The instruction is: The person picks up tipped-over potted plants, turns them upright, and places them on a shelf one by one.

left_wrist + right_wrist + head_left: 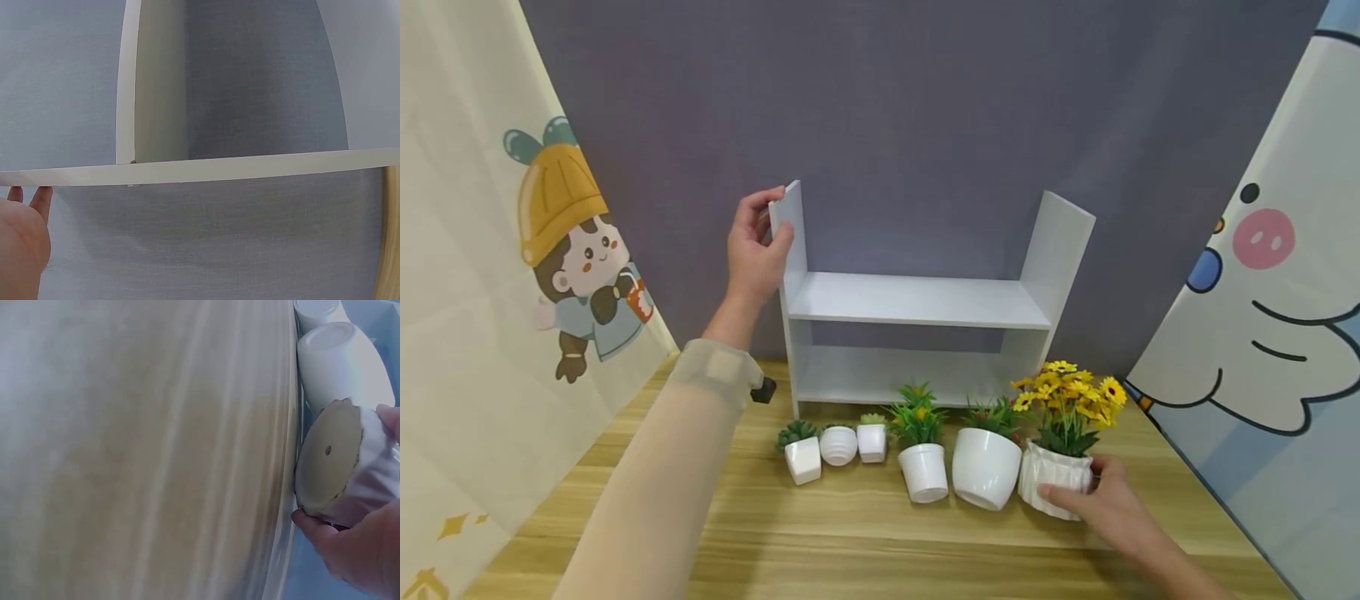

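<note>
A white two-tier shelf (917, 300) stands against the grey backdrop. My left hand (758, 250) holds the upper end of its left side panel (69, 177), thumb on the inner face and fingers on the outer. My right hand (1108, 507) grips a ruffled white flowerpot (1052, 481) with yellow flowers (1067, 396). The right wrist view shows the underside of this pot (329, 450) with a small hole, thumb and fingers on opposite sides. Beside it to the left lies a plain white pot (987, 468) with a green plant.
Further left are a smaller potted plant (923, 472) with yellow-tipped leaves and three little succulent pots (838, 446), in a row before the shelf on the wood-grain tabletop (820, 542). Printed cartoon curtains (1240, 333) hang at both sides.
</note>
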Demonstrator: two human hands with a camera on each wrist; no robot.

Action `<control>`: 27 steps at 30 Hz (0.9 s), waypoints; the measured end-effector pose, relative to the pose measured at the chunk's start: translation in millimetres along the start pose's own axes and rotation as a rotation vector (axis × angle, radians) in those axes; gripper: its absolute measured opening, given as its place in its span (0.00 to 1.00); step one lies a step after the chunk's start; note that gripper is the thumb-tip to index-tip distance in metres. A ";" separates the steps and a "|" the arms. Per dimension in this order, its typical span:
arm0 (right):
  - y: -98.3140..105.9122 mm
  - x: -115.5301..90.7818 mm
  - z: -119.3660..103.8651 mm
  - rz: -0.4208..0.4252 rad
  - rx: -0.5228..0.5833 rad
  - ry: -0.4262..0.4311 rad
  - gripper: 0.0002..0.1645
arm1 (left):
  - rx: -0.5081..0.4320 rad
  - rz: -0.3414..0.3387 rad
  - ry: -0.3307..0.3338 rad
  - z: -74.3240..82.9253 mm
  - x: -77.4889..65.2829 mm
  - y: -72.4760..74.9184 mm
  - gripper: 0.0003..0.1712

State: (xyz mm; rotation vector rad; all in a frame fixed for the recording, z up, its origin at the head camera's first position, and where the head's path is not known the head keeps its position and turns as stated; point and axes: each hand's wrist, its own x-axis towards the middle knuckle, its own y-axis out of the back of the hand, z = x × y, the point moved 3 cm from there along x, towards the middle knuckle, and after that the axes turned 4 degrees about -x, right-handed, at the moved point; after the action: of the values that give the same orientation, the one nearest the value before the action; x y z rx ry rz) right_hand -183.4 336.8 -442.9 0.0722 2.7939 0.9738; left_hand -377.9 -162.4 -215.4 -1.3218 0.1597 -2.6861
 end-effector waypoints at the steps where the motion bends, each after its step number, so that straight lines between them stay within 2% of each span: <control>1: -0.1 0.7 0.5 -0.002 0.004 0.001 0.69 | -0.003 0.001 0.002 -0.2 0.0 0.0 0.23; 10: 0.5 8.4 5.5 -0.015 -0.031 -0.013 0.70 | 0.011 -0.008 0.002 -0.6 0.1 0.6 0.23; 18: -1.3 9.1 5.8 -0.021 -0.038 0.046 0.75 | 0.032 -0.017 -0.003 0.0 0.2 0.6 0.22; 21: -1.8 10.8 5.9 -0.024 -0.041 0.041 0.77 | 0.041 -0.021 -0.001 0.0 0.3 0.7 0.22; 27: -1.1 13.2 4.9 -0.047 -0.054 0.060 0.74 | 0.056 -0.020 0.017 0.8 -0.1 0.4 0.22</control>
State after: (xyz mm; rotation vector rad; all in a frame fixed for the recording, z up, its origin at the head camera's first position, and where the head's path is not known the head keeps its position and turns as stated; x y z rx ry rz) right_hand -195.4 340.3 -449.4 -0.0295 2.8071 1.0561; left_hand -377.1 -162.8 -215.0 -1.2916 0.0725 -2.6978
